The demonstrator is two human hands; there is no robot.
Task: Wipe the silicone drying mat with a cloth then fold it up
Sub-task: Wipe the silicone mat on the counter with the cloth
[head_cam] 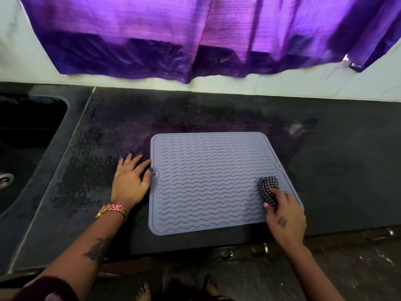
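Observation:
A grey-blue silicone drying mat (208, 181) with wavy ridges lies flat on the dark counter, near its front edge. My right hand (286, 216) presses a bunched black-and-white checked cloth (268, 189) onto the mat's right side, close to its right rim. My left hand (131, 180) lies flat on the counter beside the mat's left edge, fingers spread, with the thumb tip resting on the mat's rim by a small hole. A gold watch sits on that wrist.
A dark sink (26, 148) is set into the counter (336, 161) at the left. A purple curtain (195, 35) hangs over the white wall behind. The counter's front edge runs just below the mat; my bare feet show on the floor beneath.

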